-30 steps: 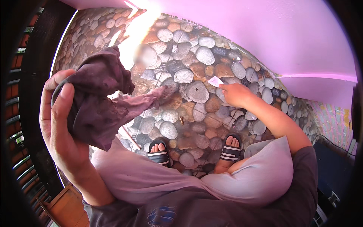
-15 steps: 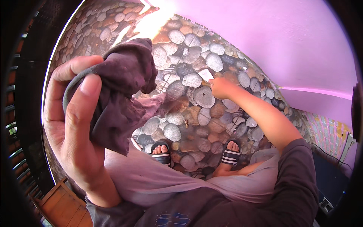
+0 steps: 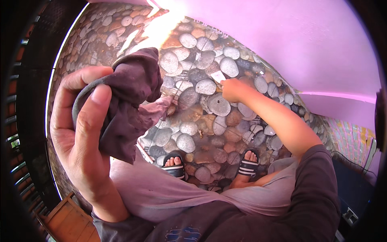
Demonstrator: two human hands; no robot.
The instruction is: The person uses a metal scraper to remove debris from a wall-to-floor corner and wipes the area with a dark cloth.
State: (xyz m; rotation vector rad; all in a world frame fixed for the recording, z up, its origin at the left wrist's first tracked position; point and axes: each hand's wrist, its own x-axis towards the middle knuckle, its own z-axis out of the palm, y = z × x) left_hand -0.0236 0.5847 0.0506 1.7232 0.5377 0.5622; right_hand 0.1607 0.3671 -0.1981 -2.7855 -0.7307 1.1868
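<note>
My left hand point(image 3: 86, 125) pinches a dark, crumpled cloth point(image 3: 129, 101) between thumb and fingers, raised close in front of me on the left. A paler, ragged-looking part point(image 3: 155, 109) shows beyond the cloth's lower right side. Farther out, my right arm reaches over the pebble-patterned floor, and my right hand point(image 3: 233, 90) is closed on a small, flat white piece point(image 3: 218, 76). What kind of piece it is cannot be made out. Most of the right-hand fingers are hidden behind the back of the hand.
Below are my feet in striped sandals point(image 3: 249, 163) on the stone-patterned floor point(image 3: 201, 141). A pink wall point(image 3: 306, 48) bounds the floor at the right. A wooden piece of furniture point(image 3: 68, 220) stands at the lower left, a dark box-like object point(image 3: 354, 193) at the lower right.
The cloth and my left hand have shifted slightly right and down. My right hand has moved a little to the left, and the white piece has moved with it.
</note>
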